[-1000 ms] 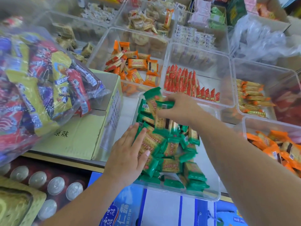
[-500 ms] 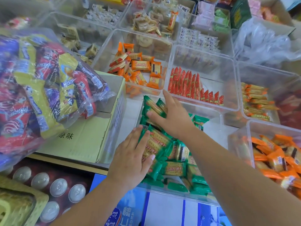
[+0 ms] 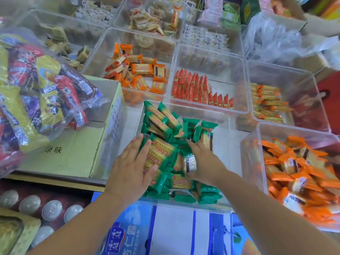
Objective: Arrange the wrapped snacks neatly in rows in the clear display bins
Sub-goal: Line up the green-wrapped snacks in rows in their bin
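Green wrapped biscuit packets [image 3: 161, 155] fill a clear bin [image 3: 228, 144] right in front of me. A few of them stand stacked on edge in a row [image 3: 160, 120] at the bin's back left; the others lie loose. My left hand [image 3: 128, 170] lies flat with straight fingers against the left side of the pile, thumb on a packet. My right hand [image 3: 206, 162] reaches into the middle of the pile, fingertips among the packets. A blurred silver-backed packet [image 3: 190, 162] stands at its thumb side and hides the thumb.
Clear bins surround this one: loose orange packets [image 3: 298, 172] at right, red packets in a row [image 3: 198, 89] behind, more orange ones [image 3: 139, 70] at back left. A cardboard box [image 3: 73, 153] under a big candy bag [image 3: 36, 89] stands at left, above several cans [image 3: 49, 208].
My right hand put its green packets onto the back-left stack, pressed them flat, then drew back into the middle of the pile. The left hand stayed against the pile's left side.
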The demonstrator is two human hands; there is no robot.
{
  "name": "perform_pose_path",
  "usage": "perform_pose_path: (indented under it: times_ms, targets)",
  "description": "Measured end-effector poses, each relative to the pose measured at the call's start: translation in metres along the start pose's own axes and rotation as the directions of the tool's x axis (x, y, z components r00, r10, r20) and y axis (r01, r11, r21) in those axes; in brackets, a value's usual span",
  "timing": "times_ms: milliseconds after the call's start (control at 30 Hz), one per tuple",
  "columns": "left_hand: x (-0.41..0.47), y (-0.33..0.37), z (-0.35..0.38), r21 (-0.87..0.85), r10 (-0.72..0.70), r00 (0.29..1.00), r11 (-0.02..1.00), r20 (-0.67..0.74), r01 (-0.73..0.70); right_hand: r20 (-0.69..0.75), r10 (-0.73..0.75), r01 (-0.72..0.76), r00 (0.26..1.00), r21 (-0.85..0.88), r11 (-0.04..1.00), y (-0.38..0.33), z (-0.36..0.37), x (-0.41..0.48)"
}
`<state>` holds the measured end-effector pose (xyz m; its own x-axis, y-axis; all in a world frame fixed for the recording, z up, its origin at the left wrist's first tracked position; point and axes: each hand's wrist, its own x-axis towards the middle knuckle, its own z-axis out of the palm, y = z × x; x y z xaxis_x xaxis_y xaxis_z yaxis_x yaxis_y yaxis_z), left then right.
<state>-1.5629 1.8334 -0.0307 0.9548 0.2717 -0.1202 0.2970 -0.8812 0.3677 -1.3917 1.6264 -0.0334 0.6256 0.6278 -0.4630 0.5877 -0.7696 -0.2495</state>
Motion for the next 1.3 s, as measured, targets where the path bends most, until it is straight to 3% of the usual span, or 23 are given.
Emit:
perform_pose_path:
  times_ms: [67, 167, 367, 533, 667, 800, 867, 1000, 1033, 1100, 1200, 1300]
  targets:
    - [0.000, 0.000, -0.001, 0.012, -0.004, 1.000, 1.000, 0.007, 0.004, -0.095, 0.017, -0.023, 0.995, -0.065, 0.998, -0.006, 0.004, 0.008]
    - [0.001, 0.000, 0.000, 0.021, -0.009, 1.000, 1.000, 0.019, 0.008, -0.102, -0.042, 0.024, 0.994, -0.168, 0.985, -0.011, 0.004, 0.015]
    - [0.001, -0.001, 0.000, 0.014, -0.013, 1.000, 1.000, 0.017, 0.013, 0.001, -0.035, 0.035, 0.999, -0.036, 0.999, -0.012, 0.011, 0.011]
    - [0.001, 0.001, -0.002, -0.001, -0.017, 1.000, 1.000, 0.008, 0.017, -0.032, 0.009, -0.005, 0.999, 0.112, 0.994, -0.006, 0.006, -0.005]
    - [0.000, -0.001, 0.000, -0.002, 0.005, 1.000, 1.000, -0.024, -0.005, -0.217, 0.059, -0.019, 0.974, 0.179, 0.984, 0.000, -0.009, -0.029]
    - [-0.002, 0.002, -0.001, -0.030, 0.019, 0.999, 0.999, -0.043, -0.020, -0.503, 0.121, 0.003, 0.856, 0.237, 0.971, 0.013, -0.025, -0.061]
    - [-0.003, 0.006, -0.005, -0.011, 0.031, 0.996, 0.999, -0.084, -0.032, -0.571, 0.164, -0.032, 0.804, 0.234, 0.972, 0.019, -0.025, -0.076]
    - [-0.009, 0.034, -0.010, 0.043, 0.330, 0.911, 0.943, -0.248, -0.330, -0.623, 0.205, -0.040, 0.755, 0.268, 0.963, 0.028, -0.003, -0.098]
    - [-0.011, 0.048, -0.009, 0.034, 0.403, 0.885, 0.913, -0.232, -0.406, -0.627, 0.220, -0.037, 0.748, 0.291, 0.956, 0.031, 0.005, -0.101]
    - [-0.013, 0.080, -0.006, 0.007, 0.465, 0.883, 0.885, -0.063, -0.466, -0.620, 0.231, -0.026, 0.750, 0.321, 0.947, 0.034, 0.021, -0.103]
    - [-0.003, 0.121, 0.011, -0.047, 0.318, 0.902, 0.947, 0.291, -0.318, -0.624, 0.241, 0.019, 0.743, 0.380, 0.925, 0.035, 0.038, -0.105]
    - [0.020, 0.141, 0.027, 0.005, 0.108, 0.863, 0.992, 0.494, -0.127, -0.610, 0.308, 0.091, 0.731, 0.533, 0.841, 0.032, 0.049, -0.106]
